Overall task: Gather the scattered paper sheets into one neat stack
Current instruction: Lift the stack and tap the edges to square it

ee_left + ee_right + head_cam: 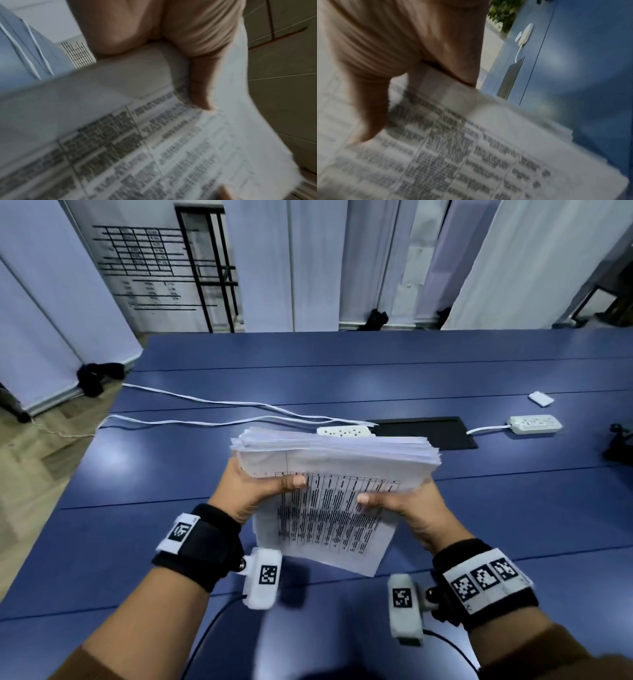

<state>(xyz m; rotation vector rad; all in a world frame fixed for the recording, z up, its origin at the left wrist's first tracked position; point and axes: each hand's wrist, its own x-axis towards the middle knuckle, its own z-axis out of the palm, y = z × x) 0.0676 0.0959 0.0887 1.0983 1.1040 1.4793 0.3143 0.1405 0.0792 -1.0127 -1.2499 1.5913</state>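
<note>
A thick stack of white paper sheets (329,491) printed with dense tables is held upright and tilted above the blue table (445,529), its upper edges fanned and uneven. My left hand (257,491) grips the stack's left side, thumb across the printed face. My right hand (400,505) grips its right side, thumb likewise on the front. In the left wrist view the thumb (200,83) presses on the blurred printed sheets (154,148). In the right wrist view the thumb (368,108) lies on the printed page (471,155). The fingers behind the stack are hidden.
Two white power strips (344,431) (534,424) with white cables lie beyond the stack, beside a black cable hatch (442,431). A small white card (540,398) sits at the far right. White curtains hang behind the table.
</note>
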